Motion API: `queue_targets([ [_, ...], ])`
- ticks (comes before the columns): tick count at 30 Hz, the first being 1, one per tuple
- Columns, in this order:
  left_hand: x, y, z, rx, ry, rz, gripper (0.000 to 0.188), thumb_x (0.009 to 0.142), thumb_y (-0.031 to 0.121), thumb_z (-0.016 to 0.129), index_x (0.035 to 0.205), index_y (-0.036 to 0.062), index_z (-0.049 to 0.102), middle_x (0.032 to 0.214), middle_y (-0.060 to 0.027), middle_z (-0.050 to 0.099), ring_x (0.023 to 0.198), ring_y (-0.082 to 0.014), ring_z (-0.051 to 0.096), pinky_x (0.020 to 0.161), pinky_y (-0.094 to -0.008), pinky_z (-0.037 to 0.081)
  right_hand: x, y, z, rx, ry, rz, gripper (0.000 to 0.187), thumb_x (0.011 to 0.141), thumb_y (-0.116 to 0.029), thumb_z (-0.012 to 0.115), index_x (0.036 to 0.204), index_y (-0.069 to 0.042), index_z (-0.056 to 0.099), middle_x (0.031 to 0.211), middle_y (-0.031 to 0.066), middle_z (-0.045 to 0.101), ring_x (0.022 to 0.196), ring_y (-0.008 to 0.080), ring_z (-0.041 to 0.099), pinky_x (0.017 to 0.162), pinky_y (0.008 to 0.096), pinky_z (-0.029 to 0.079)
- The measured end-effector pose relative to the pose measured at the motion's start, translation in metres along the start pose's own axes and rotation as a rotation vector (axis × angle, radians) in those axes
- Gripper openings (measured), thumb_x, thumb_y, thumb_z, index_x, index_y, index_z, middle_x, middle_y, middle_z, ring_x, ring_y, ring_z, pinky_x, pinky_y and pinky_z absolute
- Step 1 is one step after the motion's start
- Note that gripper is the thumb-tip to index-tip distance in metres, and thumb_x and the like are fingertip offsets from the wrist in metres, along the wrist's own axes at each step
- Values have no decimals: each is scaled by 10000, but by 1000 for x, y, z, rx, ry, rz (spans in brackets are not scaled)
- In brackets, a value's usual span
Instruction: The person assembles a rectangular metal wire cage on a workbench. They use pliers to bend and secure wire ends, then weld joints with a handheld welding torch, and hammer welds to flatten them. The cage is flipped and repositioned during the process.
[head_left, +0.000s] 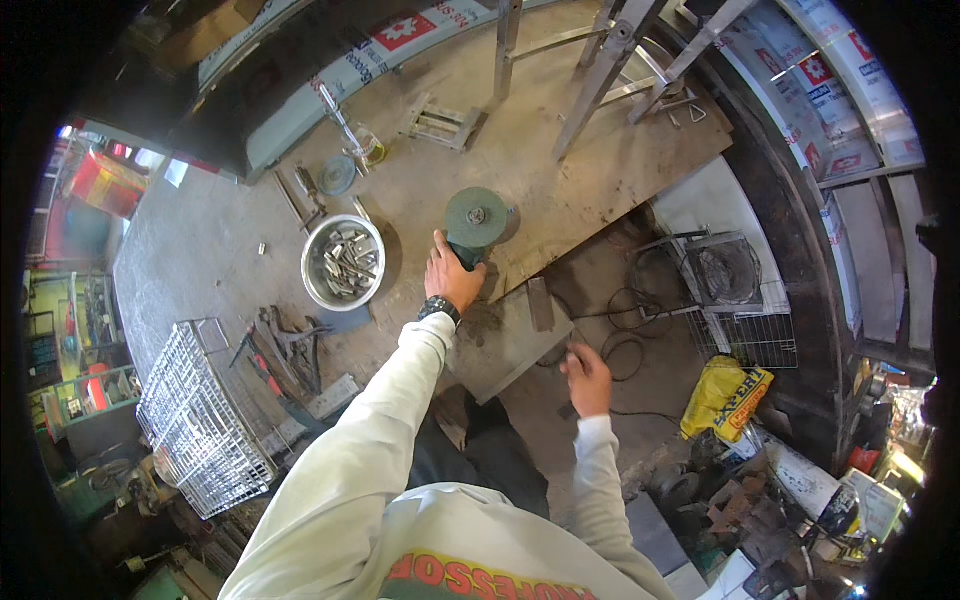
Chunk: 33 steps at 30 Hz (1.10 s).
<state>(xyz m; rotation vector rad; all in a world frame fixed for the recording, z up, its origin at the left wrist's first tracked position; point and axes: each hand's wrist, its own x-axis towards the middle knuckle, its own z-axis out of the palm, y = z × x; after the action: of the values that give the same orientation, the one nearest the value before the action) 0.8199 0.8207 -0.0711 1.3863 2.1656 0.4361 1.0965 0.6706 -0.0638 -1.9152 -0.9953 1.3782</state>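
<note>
At worktable (215, 265), near metal bowl (312, 272), was angle grinder (468, 252), green disc (462, 208) uppermost; left hand (456, 279) closed round its body. Right hand (588, 382) hung apart, curled, contents indiscernible.

The abrasive disc (476, 215) of the angle grinder (468, 255) looks matt and gritty, and the workbench (565, 205) under it is dull, scuffed and stained. From where I stand, the smooth metal bowl (315, 265) shines, as does the bare-metal wire basket (205, 420) by the bench's near left edge. Both sleeves (375, 430) are soft matt cloth; the yellow sack (722, 398) looks like crinkled, glossy plastic.
</note>
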Motion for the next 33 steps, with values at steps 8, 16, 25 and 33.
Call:
queue_targets([
  [8, -11, 1, 6, 63, 52, 57, 872, 877, 418, 706, 1471, -89, 317, 1338, -285, 555, 1237, -415, 573, 1036, -461, 486, 85, -118, 82, -341, 167, -701, 176, 934, -57, 649, 1099, -22, 702, 984, 139, 667, 829, 271, 674, 738, 366, 531],
  [16, -10, 6, 6, 107, 134, 29, 815, 871, 413, 714, 1426, -78, 376, 1267, -243, 578, 1174, -392, 602, 980, -461, 503, 112, -137, 108, -585, 157, -893, 254, 890, -24, 659, 1121, -88, 742, 950, 107, 602, 785, 316, 640, 695, 410, 530],
  [25, -11, 10, 3, 87, 102, 5, 827, 875, 403, 705, 1448, -87, 364, 1251, -227, 579, 1155, -379, 603, 974, -452, 501, 116, -137, 105, -611, 68, -782, 332, 855, -50, 644, 1165, -126, 735, 1002, 144, 623, 910, 376, 638, 785, 466, 535],
  [33, -10, 7, 6, 71, 126, 26, 817, 866, 391, 711, 1438, -83, 370, 1238, -221, 580, 1152, -375, 602, 970, -451, 500, 114, -139, 110, -622, 94, -824, 263, 908, -41, 632, 1144, -58, 746, 958, 130, 611, 839, 346, 668, 744, 434, 546],
])
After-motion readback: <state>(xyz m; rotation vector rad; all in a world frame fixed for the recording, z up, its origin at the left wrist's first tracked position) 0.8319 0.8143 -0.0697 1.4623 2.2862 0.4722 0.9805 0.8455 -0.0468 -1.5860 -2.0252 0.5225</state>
